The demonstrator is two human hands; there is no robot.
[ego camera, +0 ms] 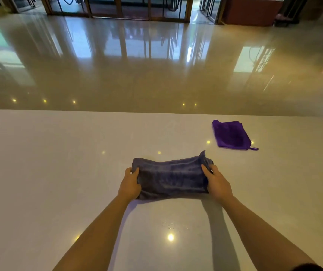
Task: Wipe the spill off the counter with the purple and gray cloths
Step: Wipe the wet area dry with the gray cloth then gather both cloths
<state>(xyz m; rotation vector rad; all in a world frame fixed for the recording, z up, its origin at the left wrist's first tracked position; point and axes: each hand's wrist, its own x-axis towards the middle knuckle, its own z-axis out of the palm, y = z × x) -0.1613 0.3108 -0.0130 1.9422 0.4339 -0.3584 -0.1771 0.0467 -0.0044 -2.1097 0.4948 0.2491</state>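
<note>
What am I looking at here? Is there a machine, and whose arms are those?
No machine here: a person wears a camera on the head, so this single picture looks forward and down along their own bare arms. The left hand and right hand each grip one end of a gray cloth, stretched between them on a white counter. A folded purple cloth lies apart, farther away to the right, touched by nobody. A few small water drops glisten on the counter nearer the person. Beyond the counter is a shiny floor.
</note>
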